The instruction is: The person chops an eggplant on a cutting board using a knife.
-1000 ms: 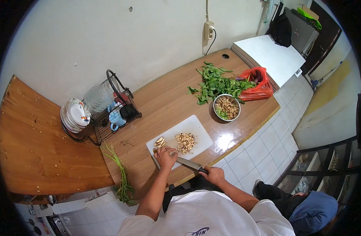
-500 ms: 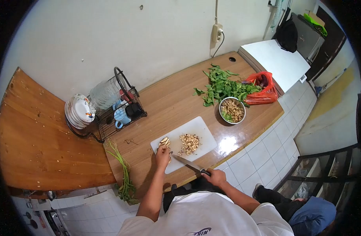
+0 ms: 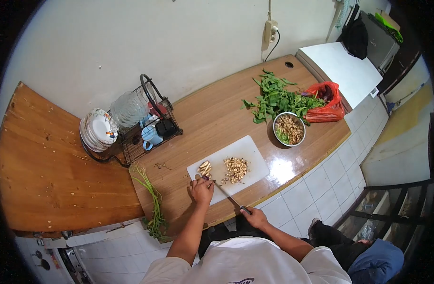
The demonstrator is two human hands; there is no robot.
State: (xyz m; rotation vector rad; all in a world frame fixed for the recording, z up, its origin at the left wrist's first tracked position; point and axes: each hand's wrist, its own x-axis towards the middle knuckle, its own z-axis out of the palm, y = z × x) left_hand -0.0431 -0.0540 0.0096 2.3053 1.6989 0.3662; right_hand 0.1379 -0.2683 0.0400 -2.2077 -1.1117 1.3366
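Now left hand (image 3: 201,190) turned flatter, back upward, fingers just below pale slices (image 3: 204,168) on white cutting board (image 3: 257,163); grip unclear. Right hand (image 3: 255,217) wrapped round knife (image 3: 230,196) handle, tip beside left fingers, near chopped heap (image 3: 236,169), suggesting both hands at same spot

The table (image 3: 212,118) carries a cutting board (image 3: 257,165), bowl (image 3: 278,140), greens (image 3: 279,100) and red bag (image 3: 328,113)

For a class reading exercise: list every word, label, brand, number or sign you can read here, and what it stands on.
White shirt: dark lettering, cut off by the picture's bottom edge; not fully readable.
Red bag: no words I can make out.
Nothing else is readable.
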